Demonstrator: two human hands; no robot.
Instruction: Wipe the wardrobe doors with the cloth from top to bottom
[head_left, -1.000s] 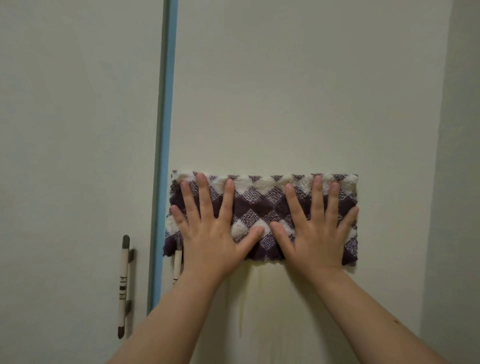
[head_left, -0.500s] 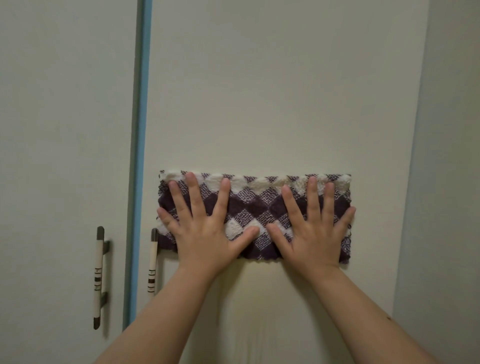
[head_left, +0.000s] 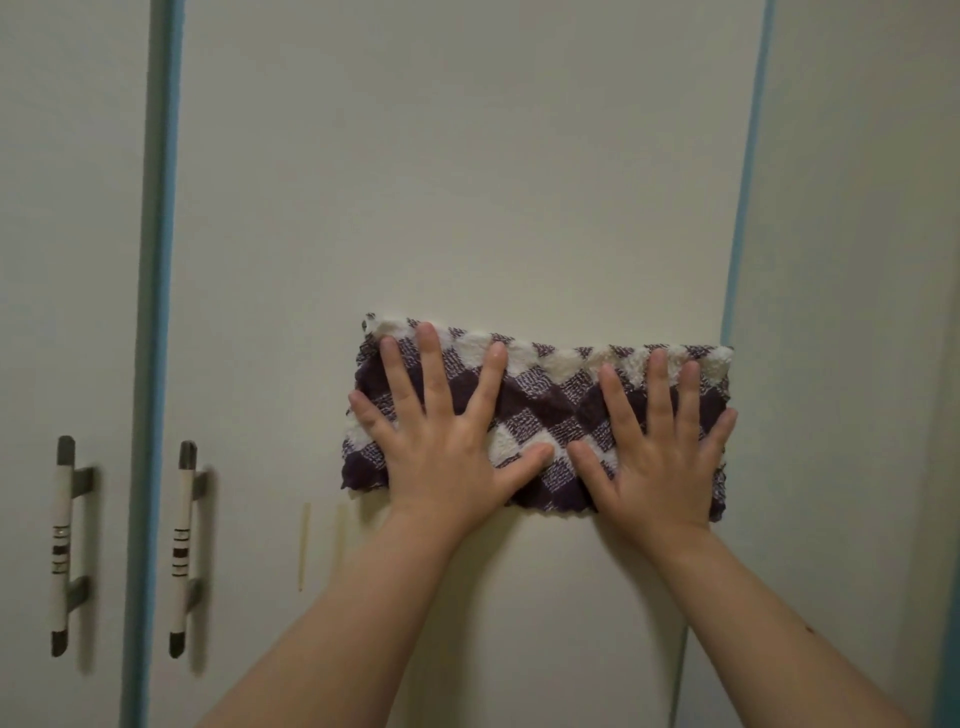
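A purple-and-white checked cloth (head_left: 545, 410), folded into a long band, lies flat against the pale wardrobe door (head_left: 467, 182) at mid height. Its right end reaches the door's right edge. My left hand (head_left: 441, 441) presses on the cloth's left half with fingers spread. On the right half my right hand (head_left: 654, 457) presses the same way. Both palms sit on the cloth's lower edge, and the thumbs nearly meet in the middle.
The door's handle (head_left: 182, 545) stands near its left edge, well left of the cloth. The neighbouring door's handle (head_left: 62, 545) is beyond a blue strip (head_left: 156, 312). Another blue strip (head_left: 743, 208) borders the door's right side. Two thin yellowish streaks (head_left: 304, 545) mark the door below the cloth's left end.
Both hands have slid the cloth to the right across the door, from over the handle at the left edge to the right edge. The view has shifted with them.
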